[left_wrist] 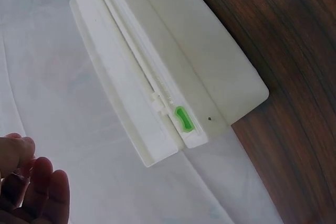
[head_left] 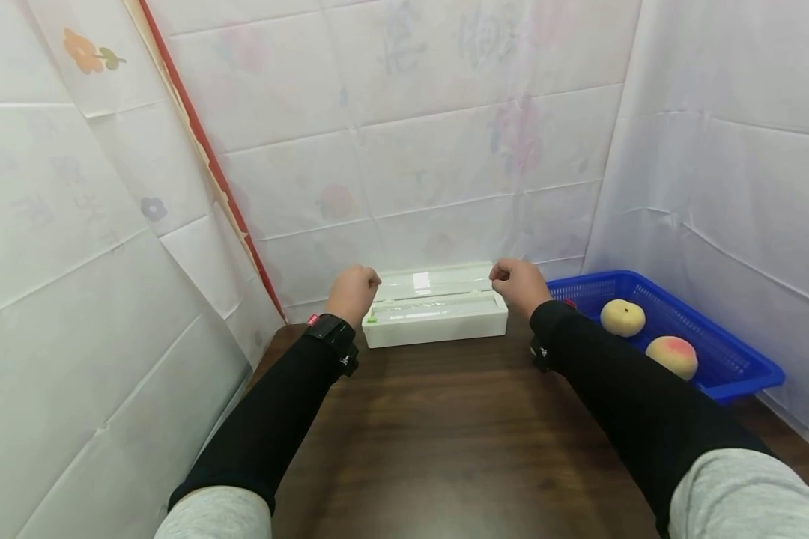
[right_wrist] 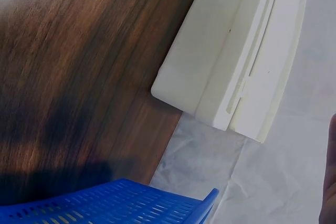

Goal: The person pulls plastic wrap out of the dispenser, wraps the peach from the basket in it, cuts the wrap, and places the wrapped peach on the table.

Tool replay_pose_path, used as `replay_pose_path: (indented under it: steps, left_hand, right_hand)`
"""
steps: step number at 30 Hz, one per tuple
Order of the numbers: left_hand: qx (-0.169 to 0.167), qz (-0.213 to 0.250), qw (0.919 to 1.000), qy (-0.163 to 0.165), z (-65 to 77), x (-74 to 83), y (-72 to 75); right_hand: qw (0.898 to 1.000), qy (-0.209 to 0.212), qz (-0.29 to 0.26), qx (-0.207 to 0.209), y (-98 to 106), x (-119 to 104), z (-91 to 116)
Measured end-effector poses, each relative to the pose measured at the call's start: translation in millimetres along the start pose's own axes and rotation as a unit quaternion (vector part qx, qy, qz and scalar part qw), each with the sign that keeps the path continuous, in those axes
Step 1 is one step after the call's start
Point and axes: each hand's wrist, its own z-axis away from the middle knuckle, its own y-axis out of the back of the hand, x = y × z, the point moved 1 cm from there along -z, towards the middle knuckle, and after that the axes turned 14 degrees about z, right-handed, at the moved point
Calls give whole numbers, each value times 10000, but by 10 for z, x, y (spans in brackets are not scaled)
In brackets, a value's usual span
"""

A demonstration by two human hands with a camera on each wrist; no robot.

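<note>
A white cling film dispenser point(head_left: 438, 327) lies at the table's back edge with its lid point(left_wrist: 113, 66) raised. A green slider point(left_wrist: 184, 119) marks its left end. Shiny clear cling film point(head_left: 438, 308) shows along its top. My left hand point(head_left: 353, 293) is raised at the dispenser's left end, thumb and fingertips pinched together; a clear glint shows between them in the left wrist view. Level with it, my right hand point(head_left: 520, 286) pinches at the right end. The film stretched between the hands is almost invisible. Only a sliver of the right hand enters the right wrist view.
A blue plastic basket point(head_left: 735, 355) stands on the right beside my right forearm, holding two peaches, one pale point(head_left: 622, 317) and one blushed point(head_left: 672, 356). White sheeting point(head_left: 404, 165) walls the back and sides. Brown wood-grain tabletop point(head_left: 445, 434) stretches in front of the dispenser.
</note>
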Motion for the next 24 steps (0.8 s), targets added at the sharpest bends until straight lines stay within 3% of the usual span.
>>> replay_pose_path:
  steps: [13, 24]
  left_hand:
    - [76, 34, 9999, -100, 74, 74, 63]
    - [151, 57, 9999, 9, -59, 117, 137]
  right_hand:
    - [9998, 60, -2, 176, 16, -24, 43]
    - [9991, 48, 150, 404, 147, -155, -82]
